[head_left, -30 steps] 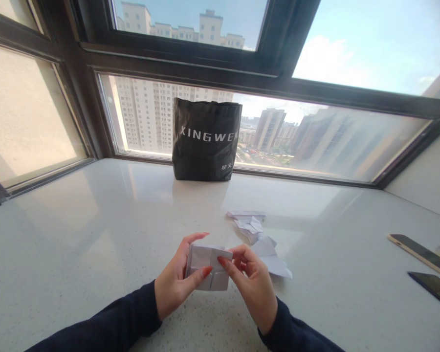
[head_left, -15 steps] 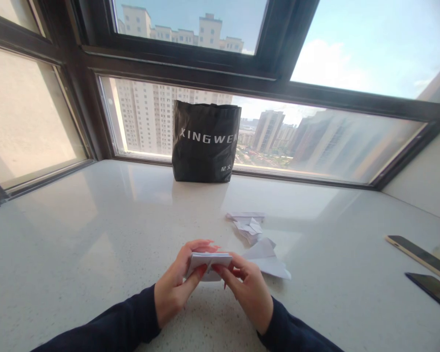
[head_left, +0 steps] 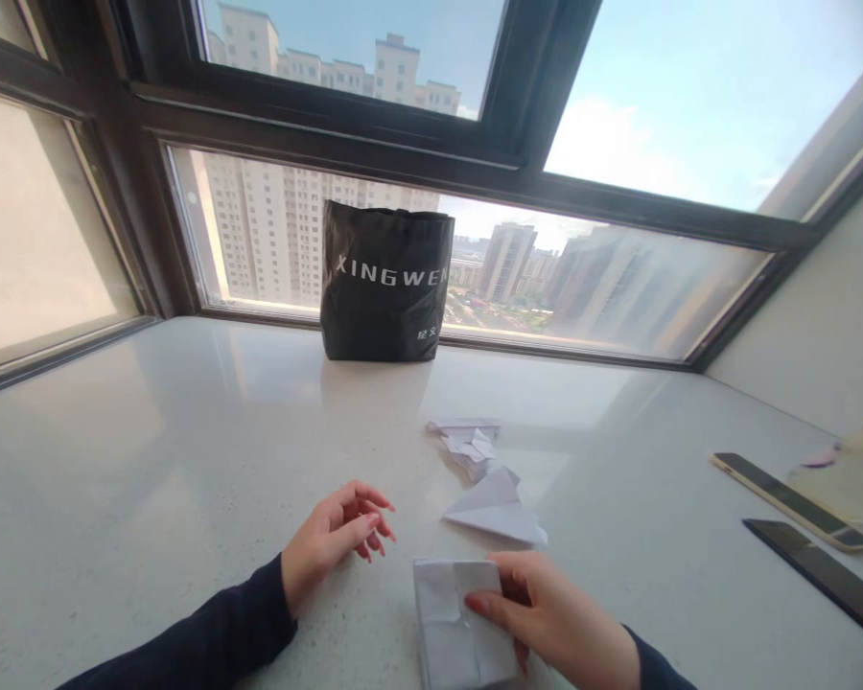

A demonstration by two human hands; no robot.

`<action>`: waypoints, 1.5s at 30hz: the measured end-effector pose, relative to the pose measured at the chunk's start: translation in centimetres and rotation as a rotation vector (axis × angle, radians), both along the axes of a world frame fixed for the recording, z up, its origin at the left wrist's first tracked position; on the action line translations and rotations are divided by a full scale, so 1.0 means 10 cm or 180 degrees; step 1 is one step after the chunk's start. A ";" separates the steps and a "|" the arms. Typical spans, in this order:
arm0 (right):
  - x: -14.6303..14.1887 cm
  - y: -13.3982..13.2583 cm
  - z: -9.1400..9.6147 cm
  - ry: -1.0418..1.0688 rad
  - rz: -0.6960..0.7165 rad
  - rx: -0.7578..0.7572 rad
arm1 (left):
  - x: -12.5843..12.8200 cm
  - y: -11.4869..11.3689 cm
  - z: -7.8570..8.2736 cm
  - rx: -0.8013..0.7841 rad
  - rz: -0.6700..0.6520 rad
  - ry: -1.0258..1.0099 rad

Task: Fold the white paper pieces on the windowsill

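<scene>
My right hand (head_left: 539, 609) grips a folded white paper square (head_left: 450, 628) by its right side, thumb on the creased face. The square is tilted toward me, low in the view. To its left, my left hand (head_left: 341, 532) is empty, its fingers loosely curved and apart above the counter. Beyond the hands lies a folded paper plane (head_left: 493, 508). Just behind that sit more small folded white paper pieces (head_left: 467, 448), partly overlapping.
A black bag (head_left: 386, 287) with white lettering stands upright by the window. Two phone-like dark slabs, a pale-edged one (head_left: 787, 498) and a black one (head_left: 820, 580), lie on the right side of the speckled white counter (head_left: 151, 479).
My left hand has let go of the folded paper and moved left. My right hand has brought the paper nearer, turning its creased face up. The view has swung slightly right.
</scene>
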State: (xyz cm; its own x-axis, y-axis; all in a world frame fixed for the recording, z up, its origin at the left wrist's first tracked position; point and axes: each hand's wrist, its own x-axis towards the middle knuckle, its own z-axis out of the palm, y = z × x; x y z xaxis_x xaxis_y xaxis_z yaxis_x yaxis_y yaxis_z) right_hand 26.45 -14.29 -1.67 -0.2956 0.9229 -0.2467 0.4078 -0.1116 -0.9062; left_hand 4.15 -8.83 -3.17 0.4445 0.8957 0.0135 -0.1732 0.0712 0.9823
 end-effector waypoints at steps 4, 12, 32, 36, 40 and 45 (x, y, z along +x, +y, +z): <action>0.39 -0.07 0.03 -0.0463 -0.0354 -0.0221 | 0.01 -0.02 0.03 -0.0005 -0.0141 0.0153; 0.51 0.08 0.04 -0.0865 -0.0549 0.0383 | 0.03 -0.03 0.04 0.0143 -0.0009 0.0288; 0.47 0.04 0.30 -0.3008 -0.0883 0.1611 | 0.03 -0.03 0.03 0.0025 0.0207 0.0410; 0.15 -0.02 0.48 -0.2664 -0.0299 0.2012 | 0.04 -0.03 0.05 -0.0013 0.0215 0.0402; -0.44 0.01 0.30 -0.2097 0.0827 0.2491 | 0.05 -0.04 0.07 0.0015 0.0210 0.0374; -0.85 0.19 -0.26 -0.1546 0.1742 0.3166 | 0.03 0.00 0.01 -0.0077 0.0314 0.0343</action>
State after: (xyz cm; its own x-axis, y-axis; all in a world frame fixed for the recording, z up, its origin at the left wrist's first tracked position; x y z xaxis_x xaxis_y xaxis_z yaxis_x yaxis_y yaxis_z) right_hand 17.95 -12.36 -4.25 -0.7757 0.5554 0.2997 0.5018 0.8308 -0.2409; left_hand 4.48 -8.85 -3.05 0.3520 0.9346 -0.0516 -0.0743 0.0829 0.9938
